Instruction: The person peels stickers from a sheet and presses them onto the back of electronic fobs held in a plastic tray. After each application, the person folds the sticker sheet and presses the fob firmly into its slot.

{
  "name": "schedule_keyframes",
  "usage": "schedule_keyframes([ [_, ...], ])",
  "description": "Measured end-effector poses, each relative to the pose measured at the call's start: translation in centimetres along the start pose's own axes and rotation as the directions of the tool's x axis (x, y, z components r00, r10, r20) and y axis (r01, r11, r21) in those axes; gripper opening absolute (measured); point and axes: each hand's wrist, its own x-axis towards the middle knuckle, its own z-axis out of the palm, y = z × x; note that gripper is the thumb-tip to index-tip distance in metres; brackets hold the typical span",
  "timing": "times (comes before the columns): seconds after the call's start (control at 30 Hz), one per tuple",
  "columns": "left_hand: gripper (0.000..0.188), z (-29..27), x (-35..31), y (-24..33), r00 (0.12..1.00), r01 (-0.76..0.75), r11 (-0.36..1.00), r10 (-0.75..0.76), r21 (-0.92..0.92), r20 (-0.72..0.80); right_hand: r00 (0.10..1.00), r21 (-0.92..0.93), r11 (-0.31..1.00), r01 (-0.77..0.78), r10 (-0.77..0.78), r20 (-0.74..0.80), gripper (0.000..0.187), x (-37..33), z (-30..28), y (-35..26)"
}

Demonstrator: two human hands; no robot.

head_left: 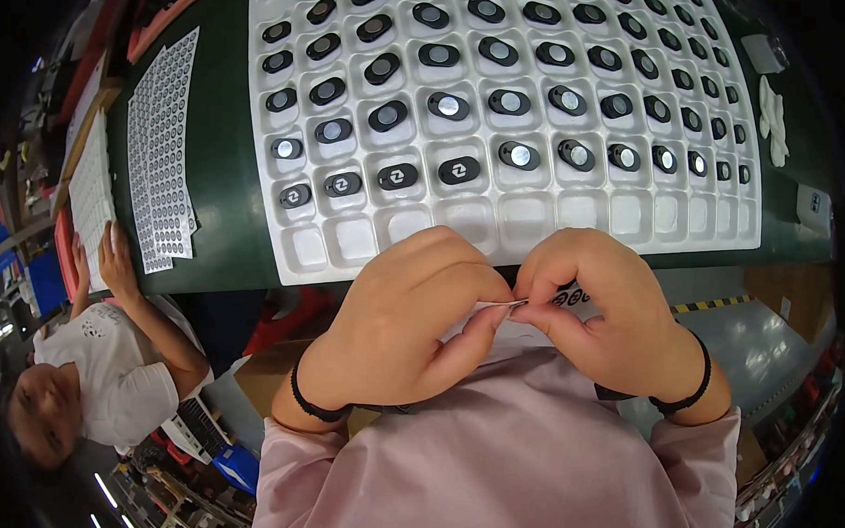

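Hands, two, bare, pinched shut at the clock's centre. Left hand (401,311): fingers curled, thumb and forefinger gripping a thin white piece (492,304). Right hand (634,312): likewise curled, fingertips meeting your left's at that piece; a printed strip (573,297), white with black rounds, shows within its curl. Whether strip and piece are one, you cannot tell.

Nine o'clock: co-worker (129,386), one hand against a pale panel (92,182).

Ten o'clock: overlapping printed sheets (163,152), on your green table (221,215).

Eleven o'clock: four emblem-faced pieces (397,176), lowest filled row of your white tray (302,277); these look finished.

Twelve o'clock, spreading both sides: disc-topped pieces (518,155), silver discs exposed; seemingly the remainder, by far the larger share.

Two o'clock: white cloth (771,121), crumpled.
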Motion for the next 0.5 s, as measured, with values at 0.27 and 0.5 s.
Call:
schedule_keyframes([
  [0.27,0.007,-0.7,-0.3,0.6,0.971,0.238,0.920,-0.215,-0.313,0.108,0.996,0.026,0.996,0.088,-0.088,-0.025,0.030,-0.1,0.2,0.9],
  [0.5,0.005,-1.0,-0.7,0.6,0.863,0.505,0.702,-0.430,-0.502,0.267,0.985,0.079,0.984,0.161,-0.155,-0.075,0.028,-0.6,0.8,1.3],
])
